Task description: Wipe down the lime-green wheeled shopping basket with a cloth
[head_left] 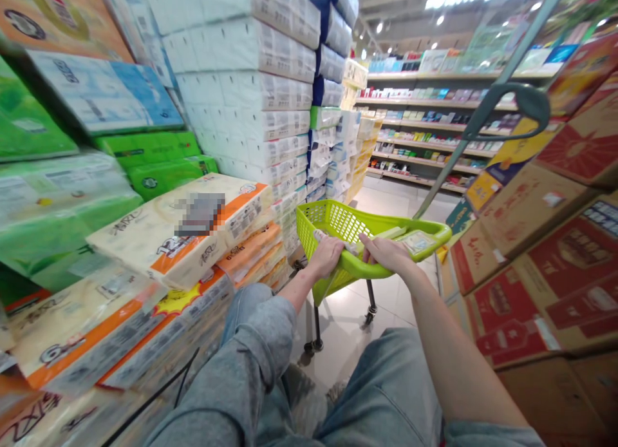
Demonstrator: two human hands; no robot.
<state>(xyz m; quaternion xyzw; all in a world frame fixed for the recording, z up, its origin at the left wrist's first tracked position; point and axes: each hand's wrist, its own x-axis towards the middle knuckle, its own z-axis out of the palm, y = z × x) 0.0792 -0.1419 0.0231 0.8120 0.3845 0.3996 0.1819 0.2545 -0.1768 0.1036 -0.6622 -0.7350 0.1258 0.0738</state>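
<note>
Green shopping cart (355, 263) is standing on the tiled floor (400, 308), with the left hand (327, 257) and right hand (389, 252) both clamping over its near rim. Wrapped packs (145, 231) are rising to the cart's left, cardboard cartons (526, 266) are flanking its right, and stocked shelves (429, 126) are lining the space beyond it. Taking hold looks complete; how much handling is remaining, I cannot tell.

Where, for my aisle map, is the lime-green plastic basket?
Right of centre in the head view, the lime-green plastic basket has the left hand and right hand at its near rim.
</note>
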